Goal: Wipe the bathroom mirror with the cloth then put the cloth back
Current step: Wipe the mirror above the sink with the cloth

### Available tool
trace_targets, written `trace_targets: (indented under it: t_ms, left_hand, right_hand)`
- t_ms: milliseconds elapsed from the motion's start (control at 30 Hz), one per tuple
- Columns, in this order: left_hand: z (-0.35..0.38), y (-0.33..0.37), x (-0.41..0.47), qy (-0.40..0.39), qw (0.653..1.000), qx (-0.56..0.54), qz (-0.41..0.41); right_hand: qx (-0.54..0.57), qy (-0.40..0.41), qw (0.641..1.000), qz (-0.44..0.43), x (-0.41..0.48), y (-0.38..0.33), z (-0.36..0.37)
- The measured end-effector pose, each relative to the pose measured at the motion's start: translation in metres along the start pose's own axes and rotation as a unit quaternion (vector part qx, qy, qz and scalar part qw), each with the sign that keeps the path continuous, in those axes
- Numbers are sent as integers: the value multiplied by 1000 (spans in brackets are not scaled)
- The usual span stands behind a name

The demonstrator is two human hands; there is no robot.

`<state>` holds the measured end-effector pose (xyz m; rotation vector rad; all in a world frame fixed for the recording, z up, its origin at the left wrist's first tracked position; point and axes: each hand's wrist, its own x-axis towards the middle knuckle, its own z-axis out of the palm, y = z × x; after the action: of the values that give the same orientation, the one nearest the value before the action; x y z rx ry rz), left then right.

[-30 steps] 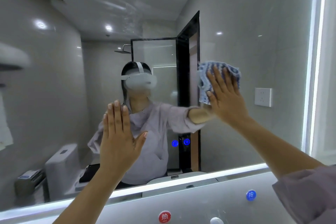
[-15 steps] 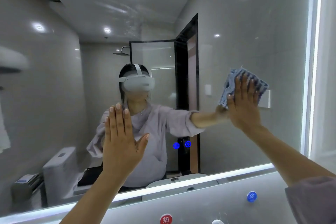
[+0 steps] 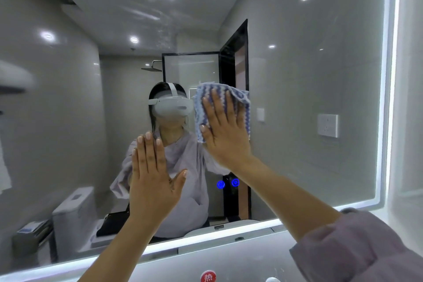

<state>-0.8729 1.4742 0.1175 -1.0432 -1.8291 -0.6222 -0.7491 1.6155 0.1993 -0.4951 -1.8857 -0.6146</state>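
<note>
With straight fingers the right hand (image 3: 225, 131) covers most of the cloth (image 3: 201, 104) against the light-edged mirror (image 3: 297, 98); the left hand (image 3: 153, 181) is spread flat beside it.

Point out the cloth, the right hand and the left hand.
cloth (image 3: 199, 112), head view, its bare left part beside the fingers.
right hand (image 3: 225, 137), head view, back of the hand.
left hand (image 3: 153, 181), head view, back of the hand.

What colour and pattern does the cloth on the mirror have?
The cloth has blue and white wavy stripes; head view.
</note>
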Motion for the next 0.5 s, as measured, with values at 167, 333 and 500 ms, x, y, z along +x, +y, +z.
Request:
trace_targets:
  t_ms: [167,333,500]
  left_hand:
    - [1,0,1,2,1000,3,4]
    - [0,0,0,5,1000,4,6]
    - [-1,-1,0,12,1000,0,9]
  right_hand:
    - [-5,-15,998,-59,5,-25,-1]
    - [1,-16,997,-76,7,-29,-2]
    - [-11,-21,994,-107,8,-15,-3]
